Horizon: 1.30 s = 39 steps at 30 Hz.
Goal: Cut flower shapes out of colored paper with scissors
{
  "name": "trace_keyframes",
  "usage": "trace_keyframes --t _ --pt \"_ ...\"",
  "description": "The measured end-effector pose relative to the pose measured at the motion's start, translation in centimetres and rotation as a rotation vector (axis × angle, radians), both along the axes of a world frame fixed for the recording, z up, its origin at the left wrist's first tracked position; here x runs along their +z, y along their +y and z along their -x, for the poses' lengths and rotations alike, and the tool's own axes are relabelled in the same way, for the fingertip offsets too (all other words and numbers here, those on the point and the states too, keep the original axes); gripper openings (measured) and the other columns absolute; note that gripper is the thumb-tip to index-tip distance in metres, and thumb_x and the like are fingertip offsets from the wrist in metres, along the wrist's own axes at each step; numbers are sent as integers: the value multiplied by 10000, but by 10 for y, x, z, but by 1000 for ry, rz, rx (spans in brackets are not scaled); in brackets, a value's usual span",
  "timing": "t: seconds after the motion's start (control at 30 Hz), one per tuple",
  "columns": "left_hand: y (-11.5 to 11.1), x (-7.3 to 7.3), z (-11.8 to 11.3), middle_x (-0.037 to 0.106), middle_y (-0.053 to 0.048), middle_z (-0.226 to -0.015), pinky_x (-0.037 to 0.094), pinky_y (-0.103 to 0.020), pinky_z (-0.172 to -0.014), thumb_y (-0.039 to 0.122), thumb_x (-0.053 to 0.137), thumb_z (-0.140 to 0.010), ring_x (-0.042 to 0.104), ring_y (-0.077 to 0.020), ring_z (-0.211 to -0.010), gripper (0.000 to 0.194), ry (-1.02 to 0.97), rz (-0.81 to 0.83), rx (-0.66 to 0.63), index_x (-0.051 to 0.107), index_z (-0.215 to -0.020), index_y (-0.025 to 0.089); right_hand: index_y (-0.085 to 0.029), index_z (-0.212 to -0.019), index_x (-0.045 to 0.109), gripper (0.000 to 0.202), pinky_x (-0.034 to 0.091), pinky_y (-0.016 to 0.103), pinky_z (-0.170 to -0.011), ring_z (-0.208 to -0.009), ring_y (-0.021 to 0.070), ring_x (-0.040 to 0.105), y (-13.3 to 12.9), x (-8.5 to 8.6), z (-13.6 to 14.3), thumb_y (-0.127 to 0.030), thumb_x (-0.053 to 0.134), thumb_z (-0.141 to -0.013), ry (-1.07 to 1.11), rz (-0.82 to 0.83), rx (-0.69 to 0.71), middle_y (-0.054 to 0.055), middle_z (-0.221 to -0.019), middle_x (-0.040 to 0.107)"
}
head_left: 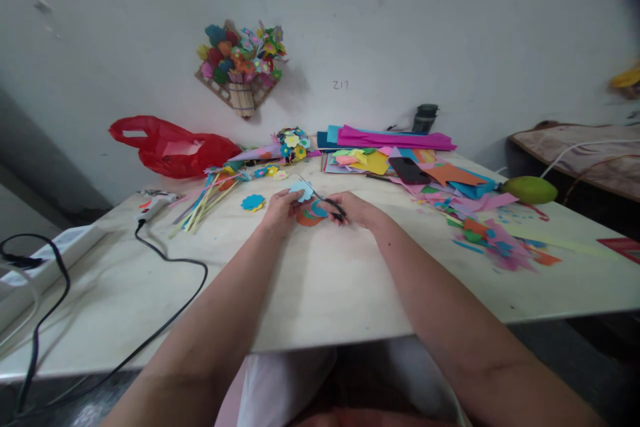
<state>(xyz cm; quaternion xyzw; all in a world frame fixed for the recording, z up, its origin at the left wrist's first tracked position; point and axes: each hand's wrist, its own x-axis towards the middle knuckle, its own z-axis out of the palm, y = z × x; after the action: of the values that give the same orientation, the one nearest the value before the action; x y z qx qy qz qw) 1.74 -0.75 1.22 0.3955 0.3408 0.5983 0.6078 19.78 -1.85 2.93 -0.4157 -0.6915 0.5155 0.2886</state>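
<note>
Between the fingertips of my left hand (281, 208) is a light blue paper flower (301, 191) with a scalloped edge. My right hand (355, 211) grips black-handled scissors (334, 207), their blades reaching up and left to the light blue flower. Below both hands, orange and blue paper pieces (311, 215) lie on the table, partly hidden by the fingers and scissors. A blue flower cutout (253, 202) with yellow showing under its edge rests to the left of my left hand.
Thin paper strips (205, 203), a glue gun (156, 205) with its black cord and a red plastic bag (173, 150) lie to the left. On the right are a phone (409, 171), coloured paper sheets (395, 138), scraps (505, 243) and a green fruit-like object (530, 189).
</note>
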Motion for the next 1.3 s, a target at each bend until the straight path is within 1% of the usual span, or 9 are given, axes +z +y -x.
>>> trace_keyframes --t 0.13,0.4,0.57,0.73,0.87,1.07,1.3 --pt "0 -1 0 657 -79 -689 545 -237 -597 136 633 -656 660 -182 -695 82 29 -4 22 603 -720 96 -139 -691 529 306 230 151 -290 -360 40 451 4 -4 0 -430 565 -778 20 -27 9 -23 -526 524" --pt "-3 3 -2 651 -61 -678 552 -294 -645 144 635 -635 644 -170 -657 90 38 -9 19 595 -707 108 -133 -676 518 341 233 150 -300 -367 40 453 5 -6 0 -457 550 -778 29 -45 8 -17 -526 528" --pt "-3 4 -3 643 -50 -660 540 -271 -598 144 641 -625 630 -154 -617 89 37 -5 15 591 -691 112 -133 -673 521 353 242 154 -298 -369 43 457 6 -8 -1 -472 561 -765 69 -36 13 -15 -521 535" --pt "-2 2 -2 638 -37 -667 524 -234 -545 168 667 -612 610 -127 -580 120 50 -4 3 591 -687 115 -127 -720 550 335 238 155 -296 -369 45 464 8 -9 0 -458 577 -754 109 -14 8 -20 -526 540" --pt "-2 2 -3 633 -30 -670 526 -237 -553 176 683 -596 604 -124 -579 136 54 4 16 589 -678 120 -124 -726 553 327 232 156 -296 -366 43 460 7 -9 1 -448 567 -767 117 -13 -8 -19 -524 538" --pt "-5 5 -7 618 -23 -649 515 -241 -566 195 698 -564 588 -117 -565 166 62 18 40 576 -652 123 -128 -701 543 370 236 153 -285 -360 44 457 6 -9 3 -494 581 -742 129 -27 -22 -22 -520 530" --pt "-6 4 -14 581 -7 -604 492 -241 -569 229 724 -539 555 -104 -538 223 46 -17 73 547 -633 130 -140 -671 525 320 261 157 -283 -360 51 470 2 -7 7 -442 601 -744 133 -42 -68 -21 -511 530"
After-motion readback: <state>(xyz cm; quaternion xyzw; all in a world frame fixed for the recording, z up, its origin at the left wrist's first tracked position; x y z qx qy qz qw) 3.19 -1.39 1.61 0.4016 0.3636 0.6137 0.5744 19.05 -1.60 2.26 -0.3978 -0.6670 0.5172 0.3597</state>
